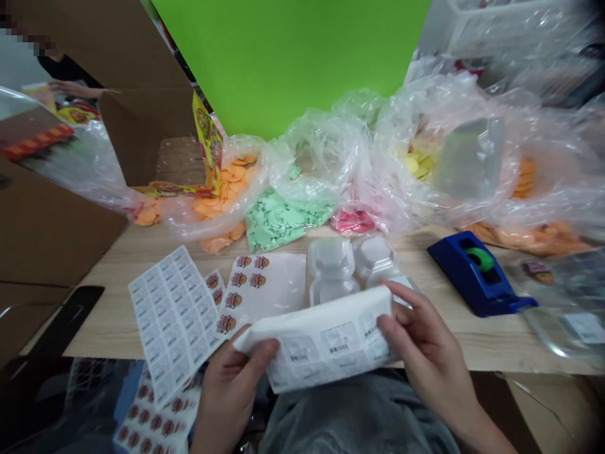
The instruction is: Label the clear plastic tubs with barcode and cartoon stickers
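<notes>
A sheet of barcode stickers (pixel 326 343) is bent over along its top between my two hands, above the table's front edge. My left hand (pixel 236 372) pinches its left end with the thumb on the printed face. At the right end, my right hand (pixel 420 340) grips it between thumb and fingers. To the left lies another barcode label sheet (pixel 172 315), partly over the edge. Beside it is a sheet of burger-logo stickers (pixel 269 284), some of them peeled off. Clear plastic burger-shaped boxes (pixel 331 261) sit just behind the held sheet.
A blue tape dispenser (pixel 472 271) with green tape stands at right, near a clear plastic package (pixel 576 315). Along the back lie plastic bags of orange pieces (pixel 231 186), green pieces (pixel 283 217) and pink pieces (pixel 353 221). An open cardboard box (pixel 142 126) is at left. Another person's arm (pixel 75 88) shows behind.
</notes>
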`<action>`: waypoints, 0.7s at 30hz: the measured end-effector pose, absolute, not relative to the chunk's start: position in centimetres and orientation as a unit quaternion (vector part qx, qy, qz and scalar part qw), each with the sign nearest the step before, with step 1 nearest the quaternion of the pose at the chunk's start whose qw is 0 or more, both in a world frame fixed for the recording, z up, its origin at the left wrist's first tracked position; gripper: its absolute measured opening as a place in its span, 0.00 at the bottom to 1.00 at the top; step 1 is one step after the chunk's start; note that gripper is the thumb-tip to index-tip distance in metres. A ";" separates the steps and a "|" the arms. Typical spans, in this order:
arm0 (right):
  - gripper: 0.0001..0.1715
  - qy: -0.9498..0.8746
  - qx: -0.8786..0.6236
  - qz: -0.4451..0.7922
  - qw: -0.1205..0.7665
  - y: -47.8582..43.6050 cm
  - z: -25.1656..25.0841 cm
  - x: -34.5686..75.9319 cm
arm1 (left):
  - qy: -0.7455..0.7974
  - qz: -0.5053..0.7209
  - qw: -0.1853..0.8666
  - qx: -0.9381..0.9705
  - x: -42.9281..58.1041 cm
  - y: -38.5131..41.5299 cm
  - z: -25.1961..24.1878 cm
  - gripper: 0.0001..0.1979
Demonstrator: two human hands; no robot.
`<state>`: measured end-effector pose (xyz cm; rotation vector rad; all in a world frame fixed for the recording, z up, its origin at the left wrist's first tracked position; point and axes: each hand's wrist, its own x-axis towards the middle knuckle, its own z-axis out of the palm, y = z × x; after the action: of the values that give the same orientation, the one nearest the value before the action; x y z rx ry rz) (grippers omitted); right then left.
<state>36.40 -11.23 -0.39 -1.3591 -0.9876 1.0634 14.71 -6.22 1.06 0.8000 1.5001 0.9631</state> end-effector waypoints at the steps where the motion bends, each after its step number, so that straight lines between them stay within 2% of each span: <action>1: 0.26 -0.427 -0.559 0.454 0.546 -11.2 -0.2 36.3 | 0.647 0.401 0.546 0.349 14.4 -6.3 0.9 0.17; 4: 0.33 -0.435 -0.537 0.478 0.542 -11.4 0.4 36.4 | 0.660 0.380 0.532 0.369 13.9 -6.2 0.5 0.19; 9: 0.34 -0.462 -0.580 0.463 0.486 -11.4 0.1 37.2 | 0.576 0.417 0.567 0.415 14.1 -5.5 0.8 0.13; 11: 0.30 -0.487 -0.597 0.440 0.461 -11.3 -0.3 37.5 | 0.538 0.435 0.600 0.401 14.4 -5.3 0.9 0.12; 17: 0.03 -0.549 -0.619 0.364 0.427 -11.3 -0.8 37.8 | 0.571 0.478 0.634 0.208 14.9 -4.7 1.1 0.18; 21: 0.04 -0.593 -0.602 0.360 0.396 -11.3 -0.5 38.1 | 0.564 0.440 0.687 0.128 14.9 -4.6 0.9 0.17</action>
<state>38.15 -11.30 -0.54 -1.5254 -1.5019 0.9135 14.94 -4.61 0.93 0.2874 1.2624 0.9846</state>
